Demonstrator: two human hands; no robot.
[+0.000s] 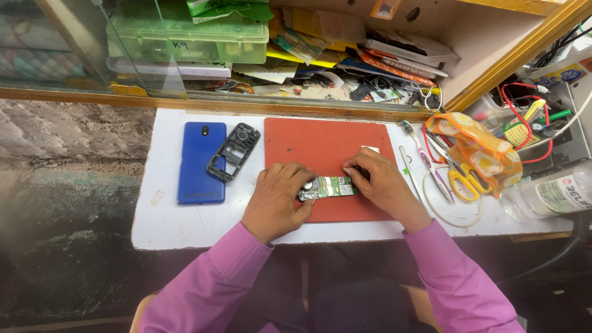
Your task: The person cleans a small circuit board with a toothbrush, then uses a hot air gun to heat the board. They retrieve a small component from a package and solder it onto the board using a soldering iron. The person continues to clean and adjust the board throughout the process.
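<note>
Head view. A green circuit board point(328, 187) is held at the centre of the red mat point(308, 145) on the white table point(185, 225). The left hand point(276, 198) is closed on its 9 o'clock end; the right hand point(381, 182) is pinched on its 3 o'clock end. A blue phone point(201, 161) and black phone frame point(233, 152) lie at 9 o'clock, yellow-handled scissors point(464, 179) at 3 o'clock.

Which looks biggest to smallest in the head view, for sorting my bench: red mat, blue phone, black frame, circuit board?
1. Red mat
2. Blue phone
3. Black frame
4. Circuit board, partly hidden by both hands
</note>
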